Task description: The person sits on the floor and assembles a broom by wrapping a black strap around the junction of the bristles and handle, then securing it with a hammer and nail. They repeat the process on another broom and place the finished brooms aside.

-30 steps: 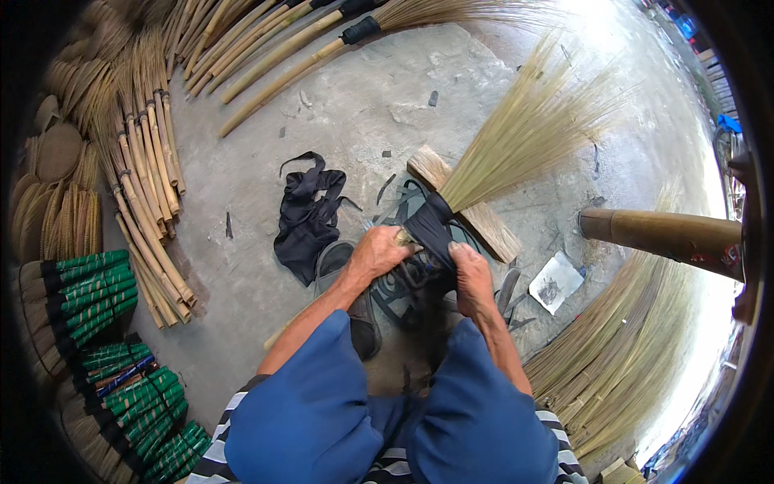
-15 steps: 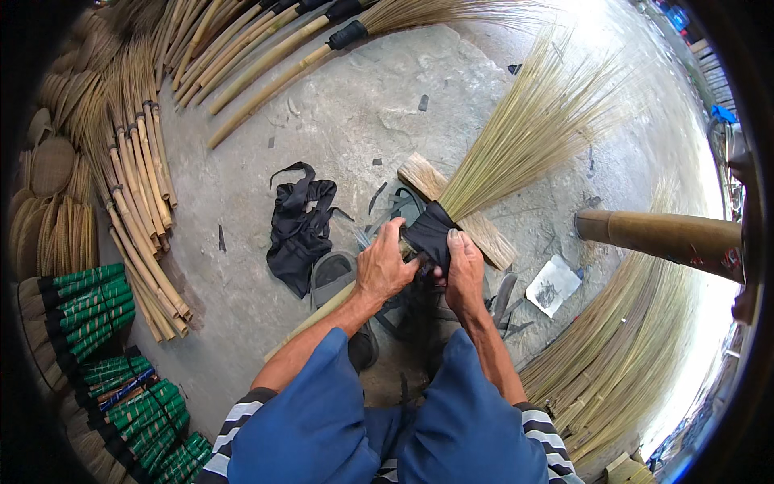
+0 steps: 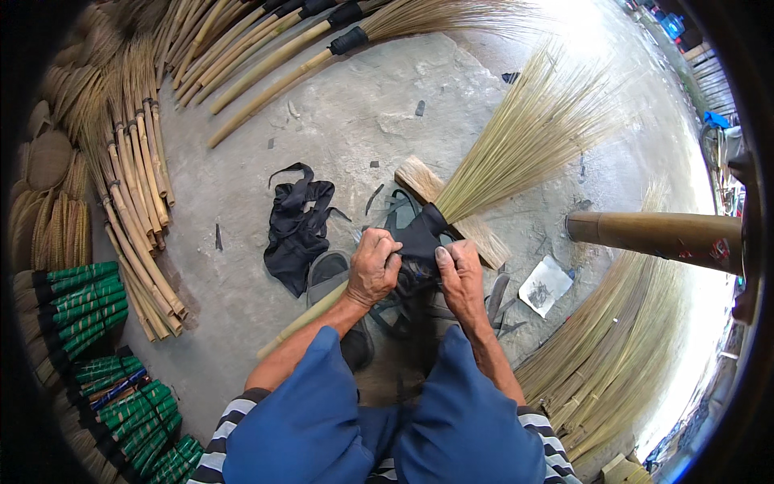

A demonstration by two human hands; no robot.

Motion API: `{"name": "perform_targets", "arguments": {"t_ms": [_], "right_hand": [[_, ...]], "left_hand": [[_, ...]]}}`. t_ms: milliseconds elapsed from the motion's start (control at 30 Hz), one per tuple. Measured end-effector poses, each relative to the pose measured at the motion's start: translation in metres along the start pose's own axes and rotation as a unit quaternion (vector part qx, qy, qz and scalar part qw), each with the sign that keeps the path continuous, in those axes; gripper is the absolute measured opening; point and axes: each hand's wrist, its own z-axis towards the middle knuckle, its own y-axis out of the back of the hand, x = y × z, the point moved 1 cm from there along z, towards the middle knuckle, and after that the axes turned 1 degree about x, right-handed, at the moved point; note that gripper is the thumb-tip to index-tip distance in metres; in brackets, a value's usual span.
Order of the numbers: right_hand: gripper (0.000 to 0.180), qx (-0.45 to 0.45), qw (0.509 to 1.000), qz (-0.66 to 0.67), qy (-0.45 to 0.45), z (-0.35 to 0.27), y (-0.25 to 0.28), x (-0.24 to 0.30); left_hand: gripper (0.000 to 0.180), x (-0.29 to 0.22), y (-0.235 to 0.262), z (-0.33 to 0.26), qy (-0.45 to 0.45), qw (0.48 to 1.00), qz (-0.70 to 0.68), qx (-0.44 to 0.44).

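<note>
A straw broom (image 3: 520,133) lies aslant before me, its bristles fanned toward the far right and its pale bamboo handle (image 3: 300,323) passing beneath my left forearm. Around its neck sits a black strip (image 3: 422,232) of rubber or cloth. My left hand (image 3: 372,268) is closed on the strip's left side, thumb against curled fingers. Opposite it, my right hand (image 3: 459,273) pinches the right side, thumb uppermost. The strip is stretched between both hands. My hands hide part of the neck, and the strip's lower end is lost in dark shadow.
A wood block (image 3: 419,177) lies under the broom. Black cloth (image 3: 298,226) and sandals (image 3: 329,270) are near my feet. Finished brooms (image 3: 274,93) and green-wrapped bundles (image 3: 85,302) line the left. A bamboo post (image 3: 645,232) and loose straw (image 3: 605,355) stand right.
My left hand has shifted down and left from the broom neck, and its fingers have curled tighter. My hands are farther apart, with the black strip spread wider between them.
</note>
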Motion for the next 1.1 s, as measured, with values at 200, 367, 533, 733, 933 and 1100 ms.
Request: {"name": "perform_targets", "arguments": {"t_ms": [200,367,533,733,933,1100], "right_hand": [[0.029,-0.031,0.986,0.111,-0.118,-0.002,-0.018,-0.038],[0.034,-0.03,0.913,0.312,-0.26,-0.008,-0.041,-0.053],[0.023,0.033,0.848,0.429,-0.309,-0.013,-0.016,-0.03],[0.023,0.028,0.95,0.184,-0.252,-0.008,-0.015,-0.04],[0.036,0.066,0.982,0.068,-0.161,0.011,-0.036,-0.063],[0.032,0.097,0.971,0.144,-0.167,0.022,-0.038,-0.051]], "left_hand": [[0.017,-0.006,0.001,0.002,-0.024,1.0,0.001,0.017],[0.019,-0.005,-0.002,0.004,-0.003,0.999,0.023,0.027],[0.028,-0.004,-0.004,0.007,-0.002,0.999,0.038,0.008],[0.038,-0.009,-0.009,0.011,0.058,0.991,0.118,0.001],[0.031,0.012,0.0,0.023,0.203,0.972,0.046,0.11],[0.032,0.017,0.01,0.023,0.279,0.947,-0.031,0.154]]}}
